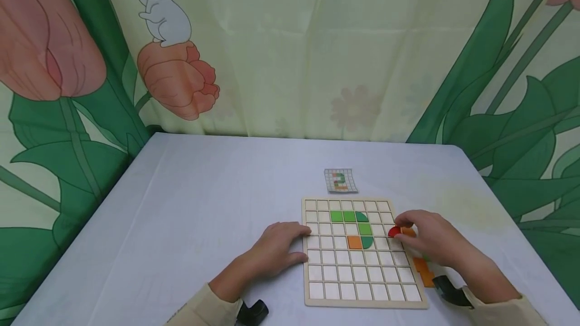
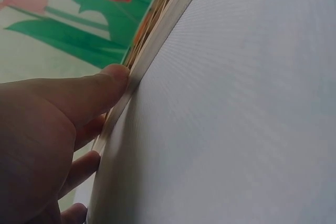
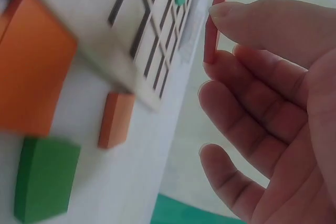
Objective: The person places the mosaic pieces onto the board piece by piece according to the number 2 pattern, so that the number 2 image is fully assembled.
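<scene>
A wooden grid board lies on the table, holding light green square tiles, darker green rounded tiles and one orange square tile. Thumb and fingertips of my left hand touch the board's left edge, spread along it. My right hand pinches a small red tile between thumb and forefinger, above the right edge of the board. In the right wrist view this red tile appears edge-on, its full outline not visible.
Loose orange tiles lie right of the board, partly under my right arm. A green tile lies near them in the right wrist view. Behind the board sits a small card with a coloured grid pattern. A printed curtain hangs behind the table.
</scene>
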The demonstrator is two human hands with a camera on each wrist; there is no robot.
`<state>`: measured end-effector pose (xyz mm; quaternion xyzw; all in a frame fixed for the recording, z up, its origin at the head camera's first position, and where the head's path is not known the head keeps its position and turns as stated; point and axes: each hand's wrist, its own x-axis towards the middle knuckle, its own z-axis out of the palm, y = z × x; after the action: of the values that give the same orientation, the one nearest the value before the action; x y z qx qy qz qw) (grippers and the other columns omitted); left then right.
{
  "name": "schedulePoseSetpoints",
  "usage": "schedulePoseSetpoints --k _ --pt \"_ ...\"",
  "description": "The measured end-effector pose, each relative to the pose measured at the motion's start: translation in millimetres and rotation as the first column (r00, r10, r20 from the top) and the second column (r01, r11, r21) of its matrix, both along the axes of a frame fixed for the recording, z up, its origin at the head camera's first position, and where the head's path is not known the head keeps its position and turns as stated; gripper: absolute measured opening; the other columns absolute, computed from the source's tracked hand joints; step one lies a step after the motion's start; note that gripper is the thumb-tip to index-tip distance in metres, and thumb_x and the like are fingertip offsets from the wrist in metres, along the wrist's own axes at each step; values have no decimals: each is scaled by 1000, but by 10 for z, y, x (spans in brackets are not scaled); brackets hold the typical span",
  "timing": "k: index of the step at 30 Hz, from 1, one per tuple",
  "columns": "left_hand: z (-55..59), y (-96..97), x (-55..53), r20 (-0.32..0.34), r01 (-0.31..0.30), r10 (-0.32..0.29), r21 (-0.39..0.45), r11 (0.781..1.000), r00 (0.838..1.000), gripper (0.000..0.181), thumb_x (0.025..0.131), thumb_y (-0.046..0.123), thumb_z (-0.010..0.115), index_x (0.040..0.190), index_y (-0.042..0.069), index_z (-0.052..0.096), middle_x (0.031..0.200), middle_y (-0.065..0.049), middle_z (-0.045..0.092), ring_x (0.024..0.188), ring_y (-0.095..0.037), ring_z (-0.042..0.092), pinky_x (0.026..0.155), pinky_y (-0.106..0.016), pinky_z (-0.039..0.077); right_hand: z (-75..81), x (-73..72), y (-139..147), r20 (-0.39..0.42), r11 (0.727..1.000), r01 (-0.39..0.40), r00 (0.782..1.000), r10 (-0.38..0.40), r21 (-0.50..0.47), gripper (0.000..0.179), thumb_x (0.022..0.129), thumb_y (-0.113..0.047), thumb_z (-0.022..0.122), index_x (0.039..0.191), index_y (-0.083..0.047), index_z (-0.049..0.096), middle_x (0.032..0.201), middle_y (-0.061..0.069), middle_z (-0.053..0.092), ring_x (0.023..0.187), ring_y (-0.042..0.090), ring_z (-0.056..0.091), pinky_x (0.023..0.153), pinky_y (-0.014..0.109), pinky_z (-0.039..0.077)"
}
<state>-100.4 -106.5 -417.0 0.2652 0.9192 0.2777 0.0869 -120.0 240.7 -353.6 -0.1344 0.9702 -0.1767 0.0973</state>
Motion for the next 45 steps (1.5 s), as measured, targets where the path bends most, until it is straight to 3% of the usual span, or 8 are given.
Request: schedulePoseSetpoints --k 12,24,30,45 --pt "-2 -4 20 -5 -5 5 2 1000 1000 52 90 31 76 136 14 59 135 0 60 132 -21 49 111 -50 34 11 1 -362 -46 995 -98 994 97 -10 25 84 -23 81 103 -10 72 99 0 67 92 25 62 81 48 55" --pt "-3 -2 19 -16 3 -3 4 1000 1000 52 90 31 76 136 14 59 134 1 61 131 -20 50 110 -48 35 -28 5 -554 -97 977 -214 972 212 -8 14 86 -21 80 94 -16 70 94 -6 66 88 19 62 76 41 53" --pt "-7 -5 24 -21 4 -4 7 1000 1000 51 90 30 76 135 13 60 133 0 61 131 -20 50 109 -49 36 -65 1 -647 -118 975 -221 968 221 14 16 84 -20 80 96 -14 71 94 -5 66 89 19 62 80 42 54" --pt "5 0 18 -30 8 -8 7 1000 1000 51 90 30 76 135 13 59 133 0 61 130 -20 51 108 -47 37 -132 -42 -757 -87 976 -215 973 216 16 22 85 -24 81 101 -13 72 95 -7 66 90 17 62 82 41 53"
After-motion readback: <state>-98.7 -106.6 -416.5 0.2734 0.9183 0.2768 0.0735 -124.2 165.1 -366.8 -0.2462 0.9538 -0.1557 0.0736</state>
